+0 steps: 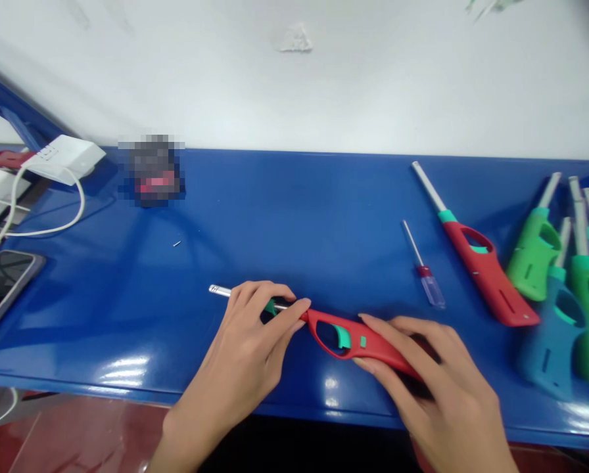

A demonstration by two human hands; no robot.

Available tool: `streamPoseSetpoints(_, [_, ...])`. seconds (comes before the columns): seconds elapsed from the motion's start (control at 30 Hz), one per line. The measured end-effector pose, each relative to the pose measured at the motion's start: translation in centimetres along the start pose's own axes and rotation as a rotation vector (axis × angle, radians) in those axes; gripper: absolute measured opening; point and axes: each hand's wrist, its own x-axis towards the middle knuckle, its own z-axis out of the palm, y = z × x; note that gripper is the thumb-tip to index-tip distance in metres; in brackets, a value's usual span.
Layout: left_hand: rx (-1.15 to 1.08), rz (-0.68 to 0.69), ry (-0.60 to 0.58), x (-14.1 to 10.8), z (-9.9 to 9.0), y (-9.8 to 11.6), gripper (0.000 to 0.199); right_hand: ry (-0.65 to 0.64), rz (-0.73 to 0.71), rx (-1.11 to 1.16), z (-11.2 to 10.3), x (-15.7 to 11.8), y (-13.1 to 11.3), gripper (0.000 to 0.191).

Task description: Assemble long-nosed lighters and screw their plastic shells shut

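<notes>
A red lighter (380, 348) with a green trigger lies across the middle, near the table's front edge. My right hand (437, 374) is closed around its handle. My left hand (258, 335) is closed on the metal tube (219, 290) and the neck of the lighter, thumb and fingers pinched together. The tube's tip points left, past my left fingers. A green collar shows between those fingers, apart from the red body, with a thin rod between them.
A small screwdriver (430, 286), another red lighter (492, 279) and several green and blue lighters (553, 338) lie right. Left are a phone (6, 286), a white adapter with cable (65, 157), a blurred dark object (156, 171) and a tiny metal piece (177, 244).
</notes>
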Motion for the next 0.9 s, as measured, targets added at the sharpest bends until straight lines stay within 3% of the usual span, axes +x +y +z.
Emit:
streamPoseSetpoints(0.47, [0.026,0.036,-0.009,-0.11,-0.16,-0.46,0.035,0.002,0.018,0.008,0.24,0.18,-0.46,0.037])
streamPoseSetpoints(0.9, [0.034,0.031,-0.02,-0.27,-0.34,-0.58,0.052,-0.002,0.026,0.017,0.47,0.45,-0.63,0.038])
